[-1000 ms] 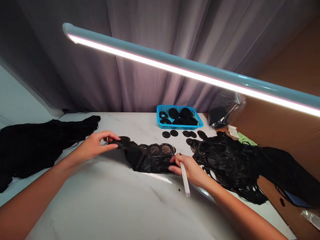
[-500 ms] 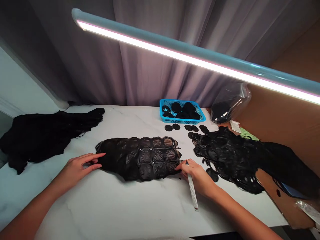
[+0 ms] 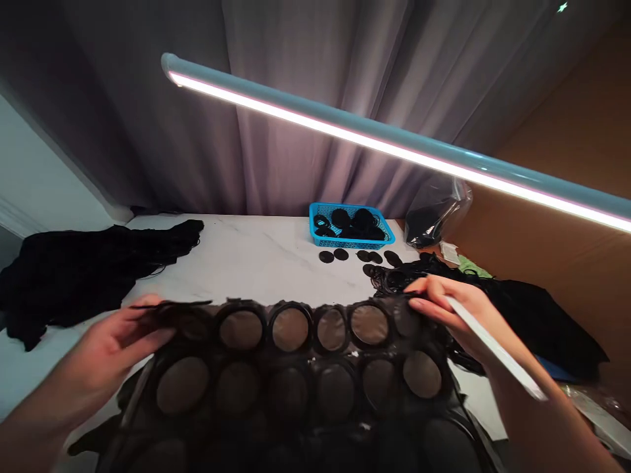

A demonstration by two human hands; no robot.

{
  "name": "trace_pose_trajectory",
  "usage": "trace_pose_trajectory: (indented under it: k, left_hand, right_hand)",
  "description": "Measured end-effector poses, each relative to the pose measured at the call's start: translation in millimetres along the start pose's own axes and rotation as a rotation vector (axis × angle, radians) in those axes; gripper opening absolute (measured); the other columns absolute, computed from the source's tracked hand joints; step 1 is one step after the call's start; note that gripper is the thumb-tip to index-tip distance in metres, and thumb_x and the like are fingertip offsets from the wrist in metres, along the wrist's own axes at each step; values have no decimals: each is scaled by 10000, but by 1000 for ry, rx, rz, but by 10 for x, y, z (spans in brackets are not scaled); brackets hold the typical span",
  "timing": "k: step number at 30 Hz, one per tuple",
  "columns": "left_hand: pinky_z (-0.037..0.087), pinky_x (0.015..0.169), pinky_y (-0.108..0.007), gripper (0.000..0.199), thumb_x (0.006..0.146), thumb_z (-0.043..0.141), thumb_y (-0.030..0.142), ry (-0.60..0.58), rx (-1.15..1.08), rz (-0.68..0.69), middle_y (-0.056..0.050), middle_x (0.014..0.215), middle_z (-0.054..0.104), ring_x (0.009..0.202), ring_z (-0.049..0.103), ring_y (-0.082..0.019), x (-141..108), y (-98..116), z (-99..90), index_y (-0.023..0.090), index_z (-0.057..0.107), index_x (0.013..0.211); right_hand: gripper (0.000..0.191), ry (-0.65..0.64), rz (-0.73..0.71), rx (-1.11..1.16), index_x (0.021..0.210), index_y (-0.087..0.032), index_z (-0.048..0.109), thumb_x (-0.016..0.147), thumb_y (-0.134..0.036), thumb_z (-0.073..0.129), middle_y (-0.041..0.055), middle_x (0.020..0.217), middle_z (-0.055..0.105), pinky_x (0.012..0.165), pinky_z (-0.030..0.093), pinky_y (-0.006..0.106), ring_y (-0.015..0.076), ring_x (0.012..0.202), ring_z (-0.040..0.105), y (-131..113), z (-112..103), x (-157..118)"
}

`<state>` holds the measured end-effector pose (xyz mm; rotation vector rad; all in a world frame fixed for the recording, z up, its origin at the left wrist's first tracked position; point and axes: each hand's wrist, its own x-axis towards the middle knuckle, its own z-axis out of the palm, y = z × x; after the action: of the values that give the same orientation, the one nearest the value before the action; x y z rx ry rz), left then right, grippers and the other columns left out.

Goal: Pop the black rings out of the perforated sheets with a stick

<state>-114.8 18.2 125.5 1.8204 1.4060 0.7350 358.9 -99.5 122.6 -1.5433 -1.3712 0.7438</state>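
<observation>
A sheer black fabric panel (image 3: 290, 387) with rows of see-through circles ringed in black is lifted toward me, filling the lower middle. My left hand (image 3: 106, 348) pinches its upper left corner between thumb and fingers, a little blurred. At the upper right corner, my right hand (image 3: 451, 302) grips the edge too. A slim white pen-like tool (image 3: 497, 348) is tucked in that same hand, pointing down to the right; its tip is hidden. The panel's lower part runs out of view and is dark.
A blue basket (image 3: 315, 236) of black discs stands at the back, with loose black discs (image 3: 326, 257) before it. Black cloth (image 3: 89, 269) lies left, more black fabric (image 3: 547, 322) right. Behind it is a clear plastic bag (image 3: 436, 207). A lit tube lamp (image 3: 345, 125) crosses above.
The black panel lay flat on the table between my hands; now both hands have raised it by its far edge toward me. The white tool stayed in my right hand.
</observation>
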Motion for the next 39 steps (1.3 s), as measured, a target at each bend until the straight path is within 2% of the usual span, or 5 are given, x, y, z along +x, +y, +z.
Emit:
trace_pose_trajectory:
  k: [14,20,27,32,39]
  left_hand:
    - [435,550,-252,346,700,592,525,-61,123,-54,19,693,552,591,520,-147,1127,-578,640,206,518,810]
    - [416,991,-493,317,799,550,381,106,414,217,-106,1081,569,1124,510,-331,1057,-420,835,201,596,1056]
    - [351,1138,-420,314,975,507,325,-437,450,920,-120,1459,485,1387,410,-258,803,207,1926,192,581,1248]
    - [186,1199,-487,667,922,606,481,-498,581,887,-177,1581,280,1480,220,-309,913,326,2446,141,401,1459]
    - [170,1187,-544,659,948,543,527,-407,554,866,-159,1575,304,1478,207,-340,882,231,2423,184,381,1487]
  right_hand:
    - [490,-95,82,-189,572,-240,311,683,-546,677,-34,558,479,558,339,267,142,569,473,1097,773,1230]
    - [382,97,-5,-153,753,-237,394,801,-542,619,92,1024,680,778,447,343,217,889,625,975,682,1061]
    - [490,-4,75,151,991,-222,602,964,-613,309,11,759,593,656,483,285,155,675,578,803,694,601]
    - [448,-77,105,195,1024,-200,662,946,-572,425,38,838,626,720,530,303,162,756,617,929,865,500]
    - [302,13,171,312,819,-212,505,880,-479,630,64,888,719,757,566,346,193,813,701,815,730,375]
